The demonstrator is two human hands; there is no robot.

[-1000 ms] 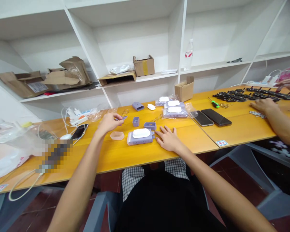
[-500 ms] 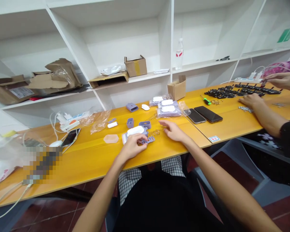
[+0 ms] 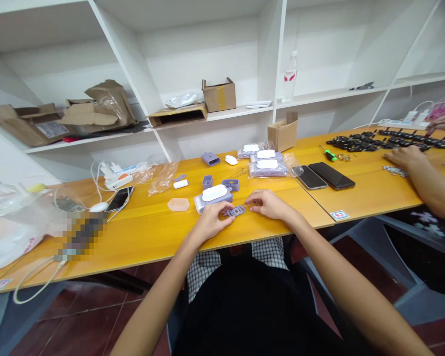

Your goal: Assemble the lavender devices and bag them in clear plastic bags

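Observation:
My left hand (image 3: pixel 213 220) is closed, its fingertips on a small flat purple plastic piece (image 3: pixel 238 211) with rounded cut-outs, just above the tabletop. Beside it, my right hand (image 3: pixel 270 204) pinches a thin gold coiled strand, mostly hidden by the fingers. Behind my left hand lies a purple device with a white oval top (image 3: pixel 214 193). Two small hollow purple housings, one upright (image 3: pixel 207 182) and one lying nearby (image 3: pixel 230 185), are just beyond it. Another gold coiled strand (image 3: pixel 237 173) rests farther back.
Bagged purple devices (image 3: pixel 269 167) sit at the back by a cardboard box (image 3: pixel 282 133). Two black phones (image 3: pixel 332 175) lie to the right. A pinkish plate (image 3: pixel 178 204) and white cylinder (image 3: pixel 181 184) are left. Another person's hand (image 3: pixel 408 158) works near black parts (image 3: pixel 359 142).
My right hand has come in toward my left and now pinches the coiled strand. The flat purple piece has shifted slightly and turned between my hands. The view has swung a little left.

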